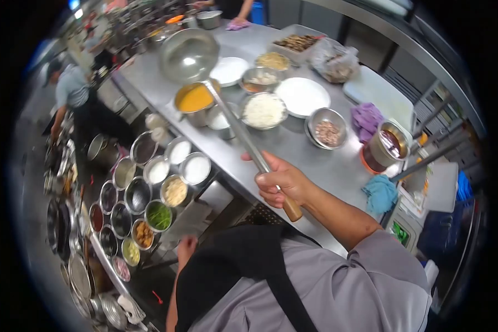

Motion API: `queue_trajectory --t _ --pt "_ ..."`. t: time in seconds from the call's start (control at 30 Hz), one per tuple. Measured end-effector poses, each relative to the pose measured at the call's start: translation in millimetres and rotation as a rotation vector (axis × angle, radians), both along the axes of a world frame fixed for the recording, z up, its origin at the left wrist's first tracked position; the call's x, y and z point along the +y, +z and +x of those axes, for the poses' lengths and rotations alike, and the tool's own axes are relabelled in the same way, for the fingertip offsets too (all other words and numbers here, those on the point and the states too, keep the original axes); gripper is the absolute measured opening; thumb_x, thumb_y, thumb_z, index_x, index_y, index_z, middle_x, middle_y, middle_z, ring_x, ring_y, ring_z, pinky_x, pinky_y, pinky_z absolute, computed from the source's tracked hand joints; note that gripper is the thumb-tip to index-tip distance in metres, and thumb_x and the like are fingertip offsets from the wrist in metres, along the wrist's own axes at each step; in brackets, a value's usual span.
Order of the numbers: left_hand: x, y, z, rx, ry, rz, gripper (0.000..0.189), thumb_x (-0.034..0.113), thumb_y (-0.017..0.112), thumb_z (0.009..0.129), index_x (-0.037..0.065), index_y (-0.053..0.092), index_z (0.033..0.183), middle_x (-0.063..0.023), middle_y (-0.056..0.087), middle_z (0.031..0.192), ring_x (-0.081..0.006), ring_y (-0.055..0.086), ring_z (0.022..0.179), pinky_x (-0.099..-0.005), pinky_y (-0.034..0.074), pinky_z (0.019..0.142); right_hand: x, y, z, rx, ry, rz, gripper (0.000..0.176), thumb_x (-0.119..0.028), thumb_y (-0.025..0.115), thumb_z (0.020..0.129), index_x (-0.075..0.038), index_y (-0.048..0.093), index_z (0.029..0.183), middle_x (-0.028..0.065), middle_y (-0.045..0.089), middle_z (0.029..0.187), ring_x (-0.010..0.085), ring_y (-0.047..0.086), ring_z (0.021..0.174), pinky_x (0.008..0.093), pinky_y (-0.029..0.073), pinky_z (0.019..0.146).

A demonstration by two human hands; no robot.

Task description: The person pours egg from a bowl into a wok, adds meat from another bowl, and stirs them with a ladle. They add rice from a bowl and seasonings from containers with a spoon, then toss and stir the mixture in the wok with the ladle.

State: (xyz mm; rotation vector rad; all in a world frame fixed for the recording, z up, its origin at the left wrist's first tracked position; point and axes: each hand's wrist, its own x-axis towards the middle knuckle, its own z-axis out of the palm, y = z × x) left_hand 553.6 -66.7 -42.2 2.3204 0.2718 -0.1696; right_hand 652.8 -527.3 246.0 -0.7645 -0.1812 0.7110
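My right hand (282, 180) is wrapped around the handle of a large metal ladle (189, 55), near its wooden end. The ladle's wide round bowl is held out over the far left part of the steel table, above a pot of yellow-orange liquid (195, 98). My left hand (187, 246) is low at my side, next to the rack of containers; it is small and blurred, its fingers partly hidden. Near the ladle's handle are a bowl of white shreds (264, 110) and a white plate (302, 97).
On the table (293, 138) are a bowl of pinkish pieces (327, 133), a purple cloth (367, 117), a pot of dark liquid (392, 143) and a plastic bag (334, 60). Several ingredient tins, one with chopped greens (159, 214), stand left. A co-worker (74, 91) stands beyond them.
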Motion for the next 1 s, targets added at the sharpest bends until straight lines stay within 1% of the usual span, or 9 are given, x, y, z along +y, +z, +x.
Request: queue_trajectory --t 0.1,0.2,0.27,0.43,0.5,0.6,0.7,0.93,1.0 --pt "-145.6 140.6 121.6 -0.152 -0.348 -0.059 0.023 0.022 0.067 0.093 0.000 0.068 0.099 -0.0143 0.069 0.083 -0.0248 0.067 0.077 -0.0366 0.051 0.071 -56.4 -10.9 -25.0 -0.004 -0.248 -0.101 0.059 -0.005 0.054 0.093 -0.014 0.036 0.148 0.0003 0.040 0.062 0.0094 0.042 0.042 0.0270 0.038 0.038" --pt "-265.6 187.2 200.6 -0.161 -0.572 -0.174 0.027 0.023 0.067 0.093 0.000 0.068 0.108 -0.0137 0.071 0.089 -0.0236 0.067 0.080 -0.0350 0.052 0.074 -96.2 -21.0 -67.0 0.076 -0.433 -0.094 0.059 -0.004 0.054 0.093 -0.012 0.035 0.149 0.0008 0.039 0.060 0.0102 0.042 0.041 0.0280 0.037 0.037" --pt "-336.0 171.1 246.9 -0.264 -0.747 -0.326 0.026 0.022 0.068 0.095 0.001 0.065 0.110 -0.0056 0.066 0.081 -0.0109 0.060 0.071 -0.0279 0.049 0.065 -109.3 -27.4 -96.2 0.118 -0.619 -0.092 0.060 -0.004 0.053 0.093 -0.011 0.034 0.150 0.0012 0.039 0.059 0.0112 0.041 0.039 0.0288 0.037 0.036" --pt "-477.7 174.6 294.7 0.094 -0.561 -0.505 0.035 0.028 0.071 0.091 -0.003 0.066 0.106 -0.0116 0.068 0.081 -0.0197 0.065 0.072 -0.0348 0.051 0.067 -121.0 -35.1 -161.1 0.151 -0.838 -0.069 0.062 -0.006 0.056 0.093 -0.009 0.033 0.150 0.0022 0.040 0.058 0.0125 0.040 0.036 0.0292 0.037 0.035" --pt "-506.7 162.3 308.3 0.136 -0.584 -0.266 0.024 0.022 0.069 0.093 0.001 0.063 0.103 -0.0058 0.063 0.082 -0.0148 0.061 0.066 -0.0303 0.051 0.052 -121.8 -32.4 -175.9 0.181 -0.914 -0.032 0.063 -0.003 0.057 0.091 -0.009 0.033 0.149 0.0024 0.040 0.058 0.0129 0.041 0.037 0.0293 0.039 0.035" --pt "-523.4 131.4 316.6 0.025 -0.657 -0.272 0.021 0.019 0.068 0.092 0.000 0.061 0.097 -0.0092 0.062 0.081 -0.0169 0.064 0.069 -0.0339 0.057 0.055 -119.5 -27.5 -176.9 0.171 -0.950 -0.087 0.065 -0.002 0.057 0.091 -0.009 0.032 0.150 0.0024 0.040 0.058 0.0128 0.041 0.037 0.0292 0.038 0.035" --pt "-501.9 169.2 290.2 0.306 -0.438 -0.676 0.015 0.014 0.065 0.092 0.000 0.059 0.094 -0.0120 0.062 0.086 -0.0216 0.067 0.074 -0.0391 0.061 0.060 -109.0 -11.2 -148.2 0.151 -0.897 -0.109 0.067 -0.002 0.059 0.089 -0.009 0.031 0.150 0.0022 0.041 0.058 0.0129 0.041 0.037 0.0288 0.038 0.035" --pt "-357.0 163.9 236.5 0.501 -0.233 -1.312 0.009 0.011 0.064 0.095 0.006 0.056 0.095 -0.0080 0.062 0.093 -0.0220 0.067 0.077 -0.0392 0.061 0.069 -58.8 32.8 -13.0 0.067 -0.584 -0.205 0.067 -0.004 0.061 0.088 -0.006 0.034 0.149 0.0021 0.043 0.058 0.0132 0.044 0.039 0.0276 0.038 0.037" --pt "-308.7 171.5 218.2 0.501 -0.159 -1.305 0.009 0.011 0.064 0.095 0.007 0.056 0.094 -0.0071 0.061 0.092 -0.0213 0.067 0.076 -0.0392 0.061 0.070 -43.5 34.1 33.7 -0.058 -0.455 -0.484 0.063 -0.004 0.062 0.088 -0.004 0.038 0.147 0.0020 0.048 0.060 0.0121 0.047 0.042 0.0268 0.040 0.039"
